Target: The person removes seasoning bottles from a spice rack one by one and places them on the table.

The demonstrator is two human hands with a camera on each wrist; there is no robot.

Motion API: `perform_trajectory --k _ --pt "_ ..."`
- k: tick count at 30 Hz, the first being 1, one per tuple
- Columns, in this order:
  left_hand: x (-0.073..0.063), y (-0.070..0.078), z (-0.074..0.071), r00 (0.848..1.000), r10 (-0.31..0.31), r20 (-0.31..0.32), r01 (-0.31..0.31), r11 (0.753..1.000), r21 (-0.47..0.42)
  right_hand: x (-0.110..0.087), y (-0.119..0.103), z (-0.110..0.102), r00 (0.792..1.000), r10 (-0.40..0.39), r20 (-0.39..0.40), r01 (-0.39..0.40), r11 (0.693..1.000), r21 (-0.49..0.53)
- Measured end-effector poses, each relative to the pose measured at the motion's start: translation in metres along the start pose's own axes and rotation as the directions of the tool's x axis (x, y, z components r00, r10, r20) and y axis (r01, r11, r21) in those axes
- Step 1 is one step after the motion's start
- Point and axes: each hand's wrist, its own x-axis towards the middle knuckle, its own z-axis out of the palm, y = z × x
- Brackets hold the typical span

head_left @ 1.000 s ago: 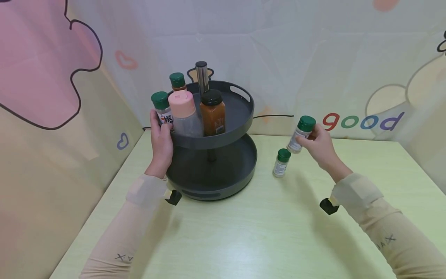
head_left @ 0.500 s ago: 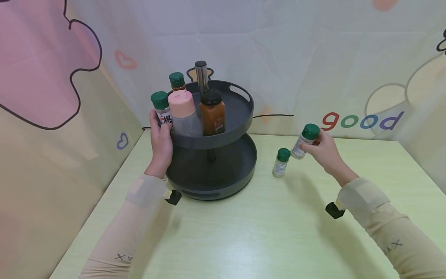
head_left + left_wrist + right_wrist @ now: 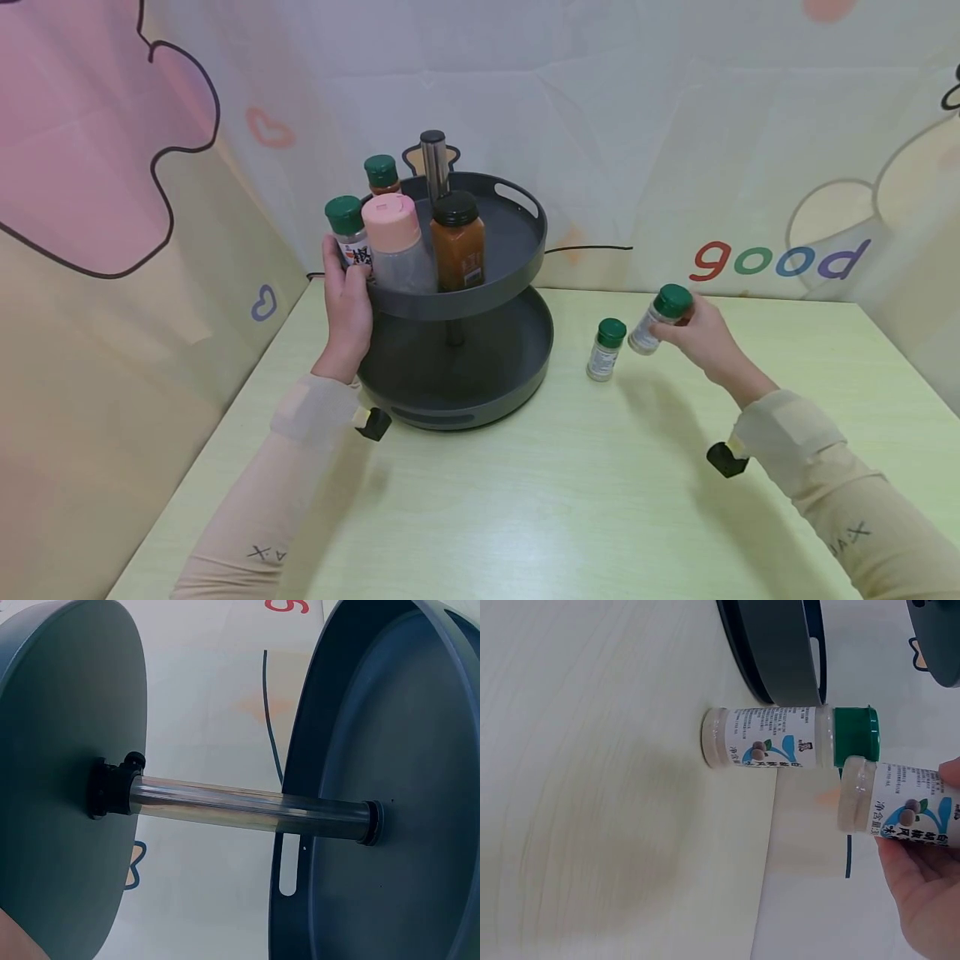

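Observation:
In the head view my left hand (image 3: 348, 321) holds a green-capped spice jar (image 3: 352, 237) at the left rim of the upper tray (image 3: 517, 254). Its thumb lies across the jar's lower front, and the jar's base is hidden. To the right, my right hand (image 3: 705, 333) grips another green-capped spice jar (image 3: 651, 325), tilted and raised off the table. A matching jar (image 3: 602, 354) stands upright just left of it. In the right wrist view, the held jar (image 3: 900, 801) shows a white label with a blue swoosh, like the standing jar's (image 3: 769, 739).
A pink-capped jar (image 3: 401, 250), a black-capped orange jar (image 3: 459, 246) and a green-capped jar (image 3: 384, 177) stand on the upper tray around a metal post (image 3: 435, 167). The lower tray (image 3: 487, 367) sits below. A printed cloth (image 3: 600, 125) backs the table (image 3: 525, 508).
My right hand has lowered its jar and drawn it slightly to the right, away from the trays. My left hand and the trays have stayed in place.

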Motion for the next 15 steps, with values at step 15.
perform_trajectory --k 15 --pt "-0.002 0.005 0.0 1.0 0.005 0.001 -0.005 1.0 -0.013 0.003 0.019 0.007 0.997 0.037 0.072 -0.035 0.999 -0.025"
